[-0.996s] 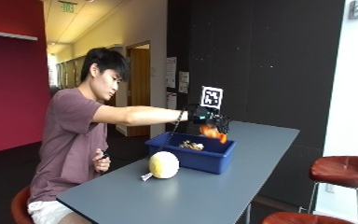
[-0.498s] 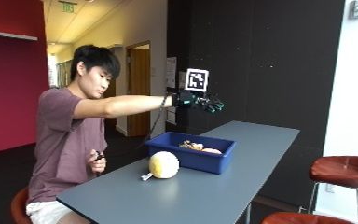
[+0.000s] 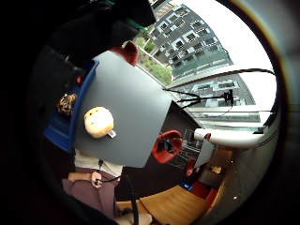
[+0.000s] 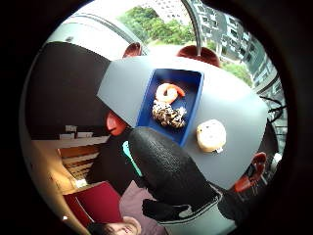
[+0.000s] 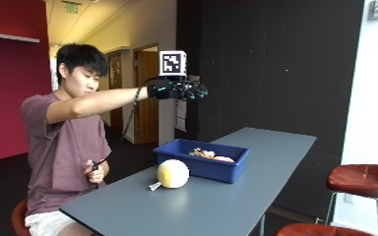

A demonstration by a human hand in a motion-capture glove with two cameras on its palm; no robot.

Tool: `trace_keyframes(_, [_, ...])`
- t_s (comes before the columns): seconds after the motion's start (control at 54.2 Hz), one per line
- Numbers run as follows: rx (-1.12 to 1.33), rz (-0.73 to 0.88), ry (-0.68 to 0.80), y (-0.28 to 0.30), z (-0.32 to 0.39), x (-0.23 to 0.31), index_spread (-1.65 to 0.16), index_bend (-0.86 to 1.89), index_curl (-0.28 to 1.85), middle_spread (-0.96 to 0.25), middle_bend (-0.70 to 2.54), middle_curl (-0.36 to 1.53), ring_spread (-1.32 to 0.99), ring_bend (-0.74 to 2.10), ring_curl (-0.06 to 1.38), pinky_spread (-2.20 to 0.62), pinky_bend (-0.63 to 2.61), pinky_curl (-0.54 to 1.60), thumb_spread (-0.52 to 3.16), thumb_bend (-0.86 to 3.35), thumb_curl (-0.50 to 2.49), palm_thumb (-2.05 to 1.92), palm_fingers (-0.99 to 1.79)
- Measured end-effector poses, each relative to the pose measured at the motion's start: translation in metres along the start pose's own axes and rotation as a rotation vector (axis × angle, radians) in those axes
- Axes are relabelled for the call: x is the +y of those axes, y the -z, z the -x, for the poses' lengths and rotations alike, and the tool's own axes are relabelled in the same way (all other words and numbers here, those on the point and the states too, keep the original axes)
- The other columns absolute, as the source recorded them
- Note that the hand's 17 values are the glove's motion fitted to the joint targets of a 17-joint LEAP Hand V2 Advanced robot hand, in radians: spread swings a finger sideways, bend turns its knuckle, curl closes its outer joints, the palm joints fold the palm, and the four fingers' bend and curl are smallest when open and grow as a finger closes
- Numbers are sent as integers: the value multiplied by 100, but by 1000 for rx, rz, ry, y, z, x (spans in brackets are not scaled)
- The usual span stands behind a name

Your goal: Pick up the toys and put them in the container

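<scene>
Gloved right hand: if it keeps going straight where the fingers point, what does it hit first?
Nothing near, it seems. The right hand is raised well above the blue container, fingers level toward the dark wall. That wall would likely come first, though depth is unclear.

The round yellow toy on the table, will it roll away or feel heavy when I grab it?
The yellow toy looks ball-shaped, so a nudge would probably roll it along the table. It appears plush, likely light and squashy. The small tag at its base might slow rolling slightly.
</scene>
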State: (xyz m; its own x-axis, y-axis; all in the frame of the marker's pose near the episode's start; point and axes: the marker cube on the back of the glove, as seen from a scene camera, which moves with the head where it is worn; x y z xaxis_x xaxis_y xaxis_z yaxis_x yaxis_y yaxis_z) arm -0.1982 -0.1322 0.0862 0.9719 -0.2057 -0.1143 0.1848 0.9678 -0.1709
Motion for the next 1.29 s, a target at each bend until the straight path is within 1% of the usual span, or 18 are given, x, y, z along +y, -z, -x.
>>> trace_keyframes(0.055, [-13,-17,-32,-3,-11,8,-24,12,31,-2,7,23,3,55,27,6,88,38,109,-10,17,-15,-24])
trace_keyframes(0.129, [-24,-14,9,-12,-12,20,-24,12,30,-2,8,21,3,55,27,6,88,38,109,-10,16,-15,-24])
trace_keyframes(0.277, [-31,46,-9,-56,-20,28,-24,12,29,-2,8,20,3,55,28,6,89,38,109,-10,15,-15,-23])
trace_keyframes(0.314, [-32,50,12,-68,-19,29,-24,12,28,-2,9,20,3,55,28,6,89,38,109,-10,15,-15,-24])
trace_keyframes(0.369, [-11,56,121,-89,-21,32,-23,11,27,-2,9,19,3,56,28,6,89,38,111,-9,15,-13,-23])
trace_keyframes(0.387, [0,60,151,-98,-23,33,-23,11,27,-2,8,19,2,57,29,6,89,38,112,-9,15,-13,-23])
trace_keyframes(0.406, [11,66,160,-107,-24,32,-23,7,26,-4,22,22,2,54,27,6,86,37,113,-8,15,-12,-17])
trace_keyframes(0.516, [-15,174,52,-185,-17,30,-23,8,23,-6,20,24,1,53,28,6,85,36,118,-8,15,-12,-16])
trace_keyframes(0.646, [-35,330,139,-277,-20,45,-22,7,21,-5,17,26,0,43,25,5,86,36,121,-8,14,-12,-24])
trace_keyframes(0.683, [20,316,186,-294,-28,48,-22,7,20,-5,16,26,0,41,25,5,86,36,122,-7,14,-11,-24])
trace_keyframes(0.738, [220,202,236,-310,-45,48,-23,8,20,-5,13,25,0,38,25,5,87,36,124,-5,15,-8,-25])
trace_keyframes(0.793, [81,138,231,-310,-33,51,-25,15,21,-5,8,23,0,36,24,5,96,38,126,-2,18,-2,-15])
trace_keyframes(0.83, [-23,125,215,-309,-23,51,-26,21,23,-7,9,22,-1,43,26,3,99,39,126,0,19,2,2])
trace_keyframes(1.033, [-140,-148,145,-308,-25,39,-27,24,27,-18,29,25,-19,85,35,-16,92,35,134,10,30,26,62])
trace_keyframes(1.051, [-152,-162,142,-308,-25,38,-27,21,27,-21,33,27,-21,95,39,-18,94,36,131,14,33,34,75])
trace_keyframes(1.217, [-209,-212,129,-297,-28,32,-32,32,35,-32,56,38,-30,110,48,-27,93,40,109,17,46,52,104])
trace_keyframes(1.236, [-215,-209,131,-295,-28,32,-33,30,34,-33,54,37,-30,110,48,-27,94,40,107,17,47,54,97])
trace_keyframes(1.291, [-237,-188,130,-287,-31,32,-35,39,40,-33,69,44,-32,114,51,-28,94,42,100,14,50,53,111])
